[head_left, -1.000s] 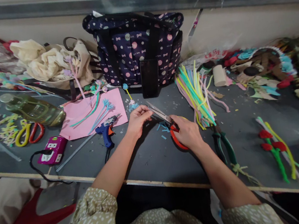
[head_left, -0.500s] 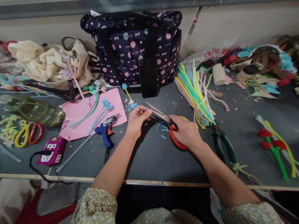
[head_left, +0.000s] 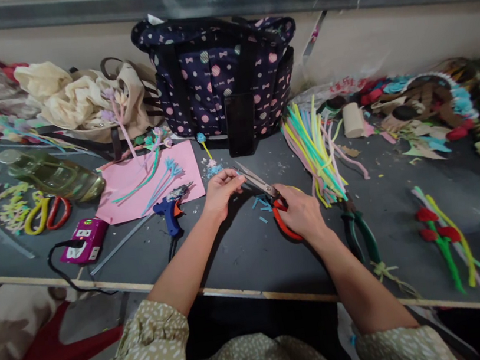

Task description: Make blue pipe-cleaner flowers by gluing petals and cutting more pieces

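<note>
My right hand is wrapped round the handles of red-handled scissors, whose blades point up and left, slightly apart. Close to the blade tips, my left hand is pinched, with thumb and forefinger together; what lies between them is too small to make out. Short blue pieces lie on the table below the blades. Just beyond my left hand are blue fluffy bits and a yellow stem with a blue tip.
A blue glue gun and pink sheet are at left. Pipe cleaners and green-handled pliers lie right. Behind stand a phone and a dark patterned bag. A bottle lies far left.
</note>
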Demonstrator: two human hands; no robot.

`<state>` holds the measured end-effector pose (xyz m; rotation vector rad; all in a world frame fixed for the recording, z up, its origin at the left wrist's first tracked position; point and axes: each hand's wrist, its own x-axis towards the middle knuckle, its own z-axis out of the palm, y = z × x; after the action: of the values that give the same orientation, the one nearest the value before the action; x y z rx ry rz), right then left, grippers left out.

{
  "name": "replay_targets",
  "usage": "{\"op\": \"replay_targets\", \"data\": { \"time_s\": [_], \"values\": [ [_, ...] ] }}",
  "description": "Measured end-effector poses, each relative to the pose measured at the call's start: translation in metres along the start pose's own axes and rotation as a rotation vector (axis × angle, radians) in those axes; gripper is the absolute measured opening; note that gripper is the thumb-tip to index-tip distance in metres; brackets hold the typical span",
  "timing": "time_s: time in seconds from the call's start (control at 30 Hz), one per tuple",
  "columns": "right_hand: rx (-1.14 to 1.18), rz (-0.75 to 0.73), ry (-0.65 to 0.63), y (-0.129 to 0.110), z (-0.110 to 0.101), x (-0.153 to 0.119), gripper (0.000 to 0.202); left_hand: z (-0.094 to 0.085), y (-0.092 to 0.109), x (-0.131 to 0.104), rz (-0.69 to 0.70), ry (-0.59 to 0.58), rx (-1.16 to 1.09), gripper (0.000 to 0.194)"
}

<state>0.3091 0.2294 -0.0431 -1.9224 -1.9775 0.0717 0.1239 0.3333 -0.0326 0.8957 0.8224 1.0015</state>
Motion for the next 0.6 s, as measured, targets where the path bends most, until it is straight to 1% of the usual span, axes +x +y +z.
{"op": "replay_targets", "data": {
  "time_s": [0.6],
  "values": [
    [0.019,-0.014,0.008,-0.0010,-0.0008,-0.0004,0.041,-0.0022,-0.0036,0.0020,0.017,-0.022,0.003,0.026]
  ]
}}
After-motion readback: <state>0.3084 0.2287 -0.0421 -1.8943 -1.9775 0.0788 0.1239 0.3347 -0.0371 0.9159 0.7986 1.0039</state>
